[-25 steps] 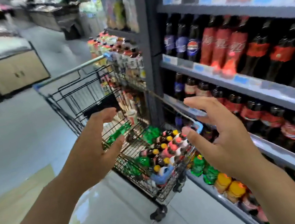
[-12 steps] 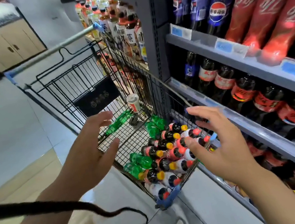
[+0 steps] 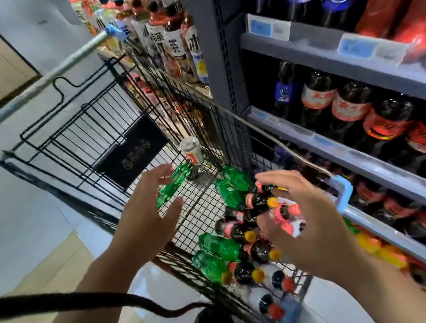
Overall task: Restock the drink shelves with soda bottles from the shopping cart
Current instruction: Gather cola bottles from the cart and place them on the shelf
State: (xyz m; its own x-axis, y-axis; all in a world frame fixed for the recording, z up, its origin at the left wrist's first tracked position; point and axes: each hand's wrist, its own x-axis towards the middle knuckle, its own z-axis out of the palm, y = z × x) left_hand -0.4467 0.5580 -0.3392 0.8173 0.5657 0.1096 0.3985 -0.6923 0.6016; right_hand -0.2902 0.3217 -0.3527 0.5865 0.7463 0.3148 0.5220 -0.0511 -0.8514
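Observation:
A black wire shopping cart (image 3: pixel 105 128) stands against the drink shelves (image 3: pixel 328 49). In its basket lie several small soda bottles (image 3: pixel 250 239): dark ones with yellow or red caps, and green ones (image 3: pixel 220 247). One more green bottle (image 3: pixel 173 183) lies alone near the far end. My left hand (image 3: pixel 146 223) hovers over the basket's left side, fingers spread and holding nothing. My right hand (image 3: pixel 300 220) hangs over the pile of dark bottles with fingers spread; whether it touches them I cannot tell.
The shelves on the right hold large cola bottles (image 3: pixel 384 115) with red and blue labels. Tea bottles (image 3: pixel 172 41) fill the end rack beyond the cart. A cup (image 3: pixel 191 150) stands in the cart's far corner. A dark cord (image 3: pixel 88 300) hangs across the lower left.
The view has closed in on the cart. Both hands have come lower and further forward over the basket, the right one now above the dark bottles.

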